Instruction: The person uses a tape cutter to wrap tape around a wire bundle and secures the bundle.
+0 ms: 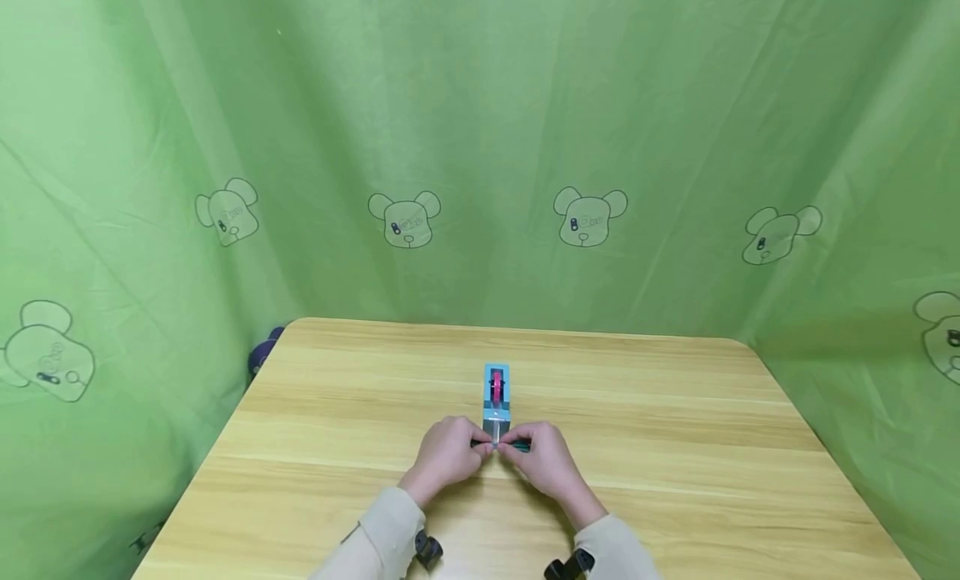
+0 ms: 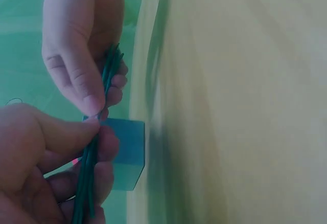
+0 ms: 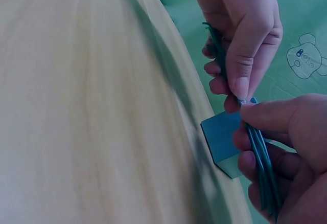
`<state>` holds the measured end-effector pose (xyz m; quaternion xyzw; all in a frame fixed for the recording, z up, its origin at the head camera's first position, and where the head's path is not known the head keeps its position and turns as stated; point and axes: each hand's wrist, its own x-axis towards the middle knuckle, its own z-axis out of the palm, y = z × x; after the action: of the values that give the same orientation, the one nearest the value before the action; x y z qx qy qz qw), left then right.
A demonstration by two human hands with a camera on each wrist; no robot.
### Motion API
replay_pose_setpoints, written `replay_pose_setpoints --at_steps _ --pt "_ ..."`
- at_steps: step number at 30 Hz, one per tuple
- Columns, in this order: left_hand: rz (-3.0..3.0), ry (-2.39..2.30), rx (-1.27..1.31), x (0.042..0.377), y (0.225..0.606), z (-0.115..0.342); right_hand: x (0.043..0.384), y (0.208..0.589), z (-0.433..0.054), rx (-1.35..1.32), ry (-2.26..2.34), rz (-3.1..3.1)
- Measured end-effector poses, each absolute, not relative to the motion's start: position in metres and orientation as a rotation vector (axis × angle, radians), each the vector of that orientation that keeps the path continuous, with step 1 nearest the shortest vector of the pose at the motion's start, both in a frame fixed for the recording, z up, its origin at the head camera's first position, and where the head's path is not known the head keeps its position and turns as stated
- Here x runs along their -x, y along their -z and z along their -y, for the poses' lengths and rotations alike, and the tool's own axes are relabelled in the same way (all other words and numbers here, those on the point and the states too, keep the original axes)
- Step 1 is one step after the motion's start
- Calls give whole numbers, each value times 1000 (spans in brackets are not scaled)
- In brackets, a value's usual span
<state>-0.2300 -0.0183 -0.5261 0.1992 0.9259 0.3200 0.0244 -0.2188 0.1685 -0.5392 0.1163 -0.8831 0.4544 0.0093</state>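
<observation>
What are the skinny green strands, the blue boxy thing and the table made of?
The green strands look like smooth plastic or coated wire: evenly coloured, with faint shine. The blue boxy thing seems to be hard plastic, with flat faces and crisp edges. The table looks like wood with a slightly glossy finish: it shows streaky grain, though that could be printed.

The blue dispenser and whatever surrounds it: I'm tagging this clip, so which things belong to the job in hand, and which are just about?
Job in hand:
green strands, pinched by the left hand and right hand
likely the blue dispenser and its pink roll, close by

Just about:
wooden table
green curtain
black wrist devices
</observation>
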Motion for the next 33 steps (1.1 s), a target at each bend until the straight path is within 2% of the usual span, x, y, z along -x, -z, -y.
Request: replay_pose_setpoints --at_steps 18,33 --pt "-2704 -929 -711 239 519 23 218 545 -166 -382 -1378 2680" --pt "-2785 -962 -627 239 528 19 218 545 -164 -337 -1355 2666"
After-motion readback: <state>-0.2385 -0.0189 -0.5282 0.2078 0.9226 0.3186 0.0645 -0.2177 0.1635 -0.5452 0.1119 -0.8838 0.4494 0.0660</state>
